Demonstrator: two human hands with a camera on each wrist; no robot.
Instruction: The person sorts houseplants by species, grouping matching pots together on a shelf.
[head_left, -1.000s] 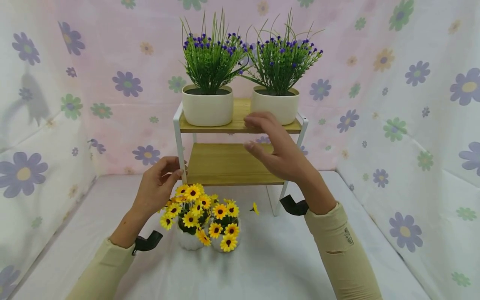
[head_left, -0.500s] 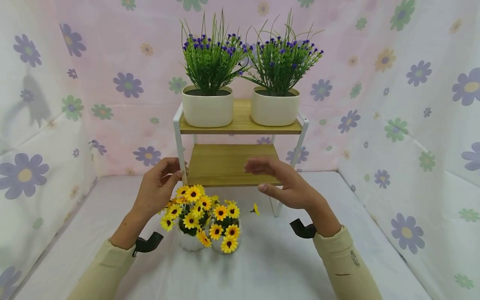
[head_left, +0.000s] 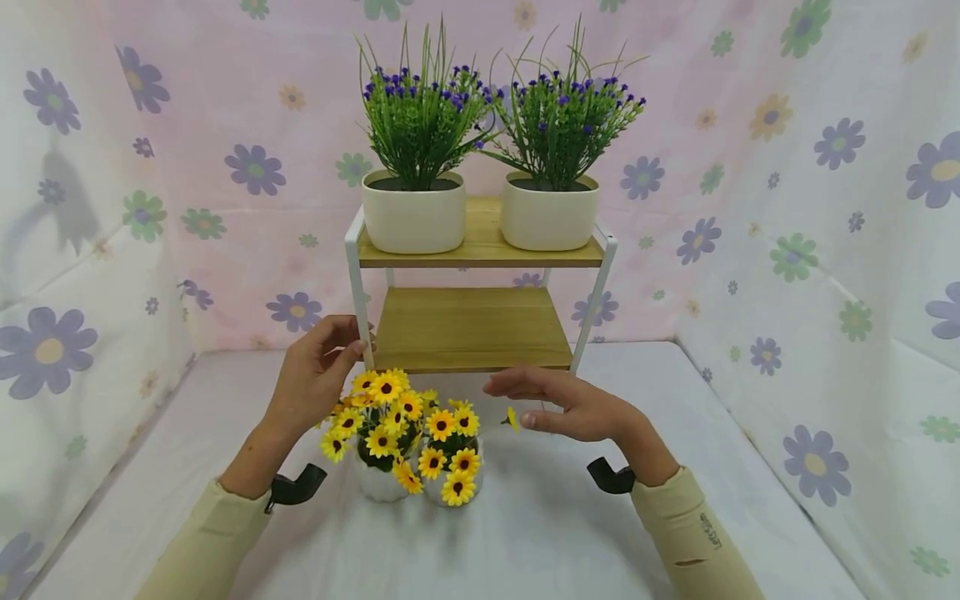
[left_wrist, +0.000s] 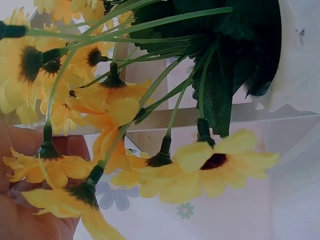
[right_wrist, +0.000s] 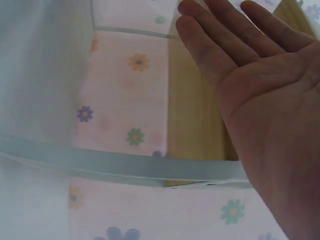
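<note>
A two-tier shelf rack (head_left: 472, 329) with wooden boards and white legs stands in the middle of the head view. My left hand (head_left: 311, 375) pinches its left front leg (head_left: 357, 292) between thumb and fingers. Two white pots of yellow sunflowers (head_left: 386, 386) stand before the rack, close to that hand; their blooms partly cover it in the left wrist view. My right hand (head_left: 577, 404) holds nothing, fingers extended, in front of the lower board's right end. Beside its thumb, a single yellow flower (head_left: 512, 418) shows. The right wrist view shows the open palm (right_wrist: 275, 110).
On the top board sit two cream pots, left (head_left: 414, 218) and right (head_left: 550, 218), with purple-flowered grassy plants. A white cloth (head_left: 555, 533) covers the table. Flower-printed curtains (head_left: 787, 208) enclose the back and sides.
My right hand has moved down from in front of the upper right pot, past the lower board, to near the single yellow flower. The left hand stays at the rack's leg.
</note>
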